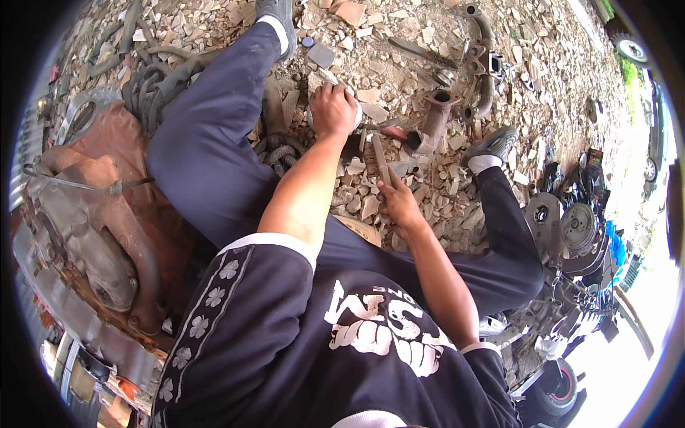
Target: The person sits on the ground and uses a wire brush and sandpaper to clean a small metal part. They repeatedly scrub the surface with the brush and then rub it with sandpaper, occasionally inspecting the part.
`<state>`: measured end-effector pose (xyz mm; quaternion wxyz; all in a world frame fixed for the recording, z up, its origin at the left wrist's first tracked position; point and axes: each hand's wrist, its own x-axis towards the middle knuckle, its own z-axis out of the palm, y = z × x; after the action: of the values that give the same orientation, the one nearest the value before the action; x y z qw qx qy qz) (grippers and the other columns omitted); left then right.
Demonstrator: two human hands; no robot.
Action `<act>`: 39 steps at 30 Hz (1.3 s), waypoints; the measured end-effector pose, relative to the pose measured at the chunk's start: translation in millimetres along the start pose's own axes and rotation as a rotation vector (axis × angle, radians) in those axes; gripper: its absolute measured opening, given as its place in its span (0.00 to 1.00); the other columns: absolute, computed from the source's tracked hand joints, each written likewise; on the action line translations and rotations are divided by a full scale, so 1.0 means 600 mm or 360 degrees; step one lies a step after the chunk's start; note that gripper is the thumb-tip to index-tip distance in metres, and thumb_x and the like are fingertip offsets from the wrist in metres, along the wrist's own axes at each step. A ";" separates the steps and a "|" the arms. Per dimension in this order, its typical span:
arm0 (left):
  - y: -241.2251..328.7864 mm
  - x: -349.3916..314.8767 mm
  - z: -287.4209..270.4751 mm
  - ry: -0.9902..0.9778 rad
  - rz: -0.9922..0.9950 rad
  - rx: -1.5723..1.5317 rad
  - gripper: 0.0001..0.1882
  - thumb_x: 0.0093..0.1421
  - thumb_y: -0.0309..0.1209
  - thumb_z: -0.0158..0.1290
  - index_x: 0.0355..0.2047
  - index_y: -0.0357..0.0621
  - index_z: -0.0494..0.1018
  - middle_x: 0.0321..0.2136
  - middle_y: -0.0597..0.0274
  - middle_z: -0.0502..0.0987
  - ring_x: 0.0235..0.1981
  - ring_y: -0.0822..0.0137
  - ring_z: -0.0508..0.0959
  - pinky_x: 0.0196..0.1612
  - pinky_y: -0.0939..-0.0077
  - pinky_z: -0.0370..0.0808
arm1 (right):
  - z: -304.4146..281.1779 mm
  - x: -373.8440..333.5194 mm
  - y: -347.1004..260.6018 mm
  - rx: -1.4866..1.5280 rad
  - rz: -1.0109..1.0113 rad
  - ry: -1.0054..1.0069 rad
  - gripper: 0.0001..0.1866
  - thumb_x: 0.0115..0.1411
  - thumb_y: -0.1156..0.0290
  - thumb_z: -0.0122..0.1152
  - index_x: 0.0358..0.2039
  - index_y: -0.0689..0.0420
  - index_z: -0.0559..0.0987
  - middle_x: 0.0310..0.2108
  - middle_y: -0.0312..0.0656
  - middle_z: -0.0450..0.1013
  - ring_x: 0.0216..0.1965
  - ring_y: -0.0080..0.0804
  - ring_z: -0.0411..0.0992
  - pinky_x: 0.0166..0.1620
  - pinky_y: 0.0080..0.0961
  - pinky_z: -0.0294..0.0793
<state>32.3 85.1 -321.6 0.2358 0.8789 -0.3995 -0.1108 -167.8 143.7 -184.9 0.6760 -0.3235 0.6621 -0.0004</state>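
Left hand grip closed over a round whitish metal part, pressing it onto the rubble ground. Right hand grip wrapped tight on a long flat metal bar, whose tip reaches up just right of the left grip. Rusty pipe fitting lies right of both grips, exhaust manifold beyond it. Rusted engine housing far left of the left grip.
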 end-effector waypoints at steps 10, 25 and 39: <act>0.009 -0.005 -0.010 0.0046 0.0048 -0.0021 0.10 0.62 0.34 0.56 0.37 0.43 0.82 0.43 0.53 0.81 0.47 0.54 0.79 0.53 0.53 0.73 | -0.042 0.031 0.005 -0.0070 0.0131 -0.0156 0.32 0.73 0.66 0.55 0.75 0.45 0.58 0.27 0.28 0.65 0.21 0.17 0.59 0.21 0.17 0.59; 0.005 -0.002 -0.009 -0.0050 0.0050 -0.0045 0.11 0.62 0.34 0.56 0.39 0.43 0.83 0.43 0.53 0.81 0.46 0.55 0.79 0.53 0.52 0.73 | -0.111 0.035 -0.029 -0.1718 -0.0284 -0.0114 0.38 0.67 0.56 0.56 0.74 0.49 0.56 0.61 0.64 0.70 0.62 0.62 0.68 0.64 0.45 0.68; 0.001 -0.003 -0.004 0.0062 0.0102 -0.0014 0.11 0.61 0.34 0.56 0.39 0.43 0.83 0.41 0.52 0.81 0.46 0.53 0.78 0.53 0.54 0.73 | -0.266 0.068 -0.038 -0.0457 -0.0752 0.1077 0.34 0.71 0.60 0.58 0.70 0.62 0.61 0.56 0.62 0.74 0.56 0.48 0.76 0.58 0.38 0.71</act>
<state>31.7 87.1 -319.2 0.2510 0.8665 -0.4224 -0.0878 -296.2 38.4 -197.6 0.3505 -0.5384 0.7475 -0.1691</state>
